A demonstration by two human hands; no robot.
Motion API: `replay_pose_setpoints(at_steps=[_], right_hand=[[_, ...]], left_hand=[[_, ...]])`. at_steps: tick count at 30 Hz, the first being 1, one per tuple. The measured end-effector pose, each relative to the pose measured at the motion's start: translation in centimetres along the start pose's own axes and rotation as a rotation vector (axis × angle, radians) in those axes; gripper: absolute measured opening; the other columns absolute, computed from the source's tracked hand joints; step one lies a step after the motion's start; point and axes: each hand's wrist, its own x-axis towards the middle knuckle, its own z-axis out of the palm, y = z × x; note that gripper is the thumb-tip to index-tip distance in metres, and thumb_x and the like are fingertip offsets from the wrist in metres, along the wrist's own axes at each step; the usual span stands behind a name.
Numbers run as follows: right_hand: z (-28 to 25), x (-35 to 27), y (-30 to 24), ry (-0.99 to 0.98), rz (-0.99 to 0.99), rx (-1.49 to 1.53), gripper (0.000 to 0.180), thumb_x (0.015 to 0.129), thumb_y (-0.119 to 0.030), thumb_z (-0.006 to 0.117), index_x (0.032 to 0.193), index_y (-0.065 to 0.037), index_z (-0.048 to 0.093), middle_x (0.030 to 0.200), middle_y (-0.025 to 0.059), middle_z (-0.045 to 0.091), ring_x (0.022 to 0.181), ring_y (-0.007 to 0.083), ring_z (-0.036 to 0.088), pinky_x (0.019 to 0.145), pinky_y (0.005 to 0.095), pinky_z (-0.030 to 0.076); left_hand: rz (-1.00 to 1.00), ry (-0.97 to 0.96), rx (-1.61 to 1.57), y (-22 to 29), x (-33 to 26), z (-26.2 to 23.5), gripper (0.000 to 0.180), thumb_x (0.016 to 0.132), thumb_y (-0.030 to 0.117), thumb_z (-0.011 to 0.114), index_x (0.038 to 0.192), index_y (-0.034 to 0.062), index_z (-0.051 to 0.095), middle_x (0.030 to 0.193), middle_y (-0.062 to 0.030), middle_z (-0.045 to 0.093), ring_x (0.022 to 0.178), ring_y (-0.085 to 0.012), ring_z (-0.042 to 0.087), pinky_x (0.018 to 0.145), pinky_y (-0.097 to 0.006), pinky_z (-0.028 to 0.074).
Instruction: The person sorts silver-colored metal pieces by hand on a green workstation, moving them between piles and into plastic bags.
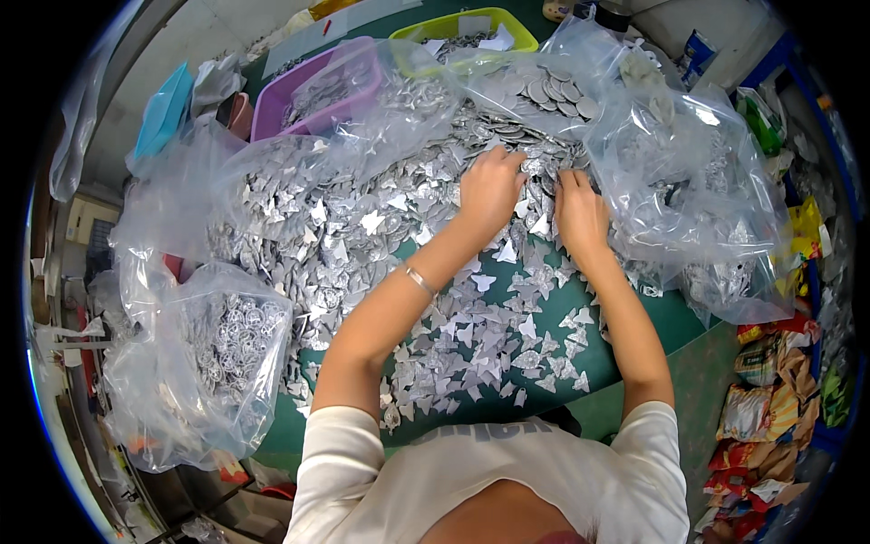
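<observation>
One bracelet [420, 280], one purple tub [269, 107], one lime tub [523, 34], one blue tub [164, 111], silver pieces [462, 349] beyond counting

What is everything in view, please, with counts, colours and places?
Metal pieces: too many to count, silver, across the table
Round discs: many, silver, top centre
Clear bags: several, transparent, around the pieces
Left tub: one, purple, upper left
Right tub: one, yellow-green, top centre
Container: one, blue, upper left
Table: one, green, beneath the pieces
Packets: several, mixed colours, right edge
Shirt: one, white, bottom
Bracelet: one, silver, left forearm
Left hand: one, bare, upper centre
Right hand: one, bare, right of centre
</observation>
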Motion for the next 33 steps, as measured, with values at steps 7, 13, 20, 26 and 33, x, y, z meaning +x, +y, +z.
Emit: replay_pose_setpoints(at_steps=[7,13,20,26,33], right_hand=[[-0.7,-1.2,0.7,0.159,-0.006,0.208,0.01,0.083,-0.008,0.055,0.091,0.0,0.056,0.089,0.0161,0.059,0.077,0.0358,0.058,0.064,0.0415,0.047],[-2.1,-2.5,-0.7,0.213,-0.162,0.341,0.014,0.079,-0.003,0.059,0.093,-0.001,0.059,0.093,0.0114,0.06,0.072,0.0292,0.061,0.06,0.0353,0.048],[-1.9,-3.1,-1.4,0.058,-0.234,0.416,0.015,0.081,-0.011,0.06,0.093,-0.003,0.059,0.096,0.008,0.057,0.063,0.025,0.062,0.053,0.0342,0.049],[0.5,-0.6,0.7,-0.139,-0.067,-0.158,0.017,0.084,-0.014,0.057,0.09,0.0,0.051,0.096,0.0129,0.048,0.065,0.0342,0.061,0.053,0.0415,0.048],[-0.9,-1.5,-0.8,0.142,-0.102,0.352,0.011,0.08,-0.009,0.059,0.083,0.001,0.057,0.088,0.014,0.053,0.061,0.0336,0.057,0.054,0.0399,0.048]], left_hand=[[0.06,0.02,0.013,-1.1,2.6,1.5,0.006,0.079,0.01,0.056,0.077,0.0042,0.058,0.084,-0.0114,0.056,0.079,-0.026,0.057,0.061,-0.037,0.048],[-1.112,-0.355,-1.766,-0.3,-3.2,-1.0,0.028,0.087,0.033,0.046,0.09,0.0076,0.057,0.095,-0.0083,0.061,0.085,-0.0219,0.059,0.062,-0.033,0.049],[-1.254,-0.385,-1.876,1.0,-4.8,-0.7,0.018,0.091,0.027,0.05,0.096,0.0115,0.056,0.089,-0.0052,0.06,0.078,-0.0154,0.059,0.054,-0.022,0.046],[-1.252,-0.309,-1.731,1.5,-4.8,-1.0,0.031,0.093,0.038,0.043,0.09,0.011,0.056,0.08,-0.0042,0.058,0.07,-0.0169,0.059,0.052,-0.026,0.043],[-1.214,-0.405,-1.789,1.1,-5.9,-2.1,0.035,0.094,0.034,0.037,0.112,0.0098,0.056,0.088,-0.0079,0.06,0.073,-0.0195,0.057,0.048,-0.024,0.043]])
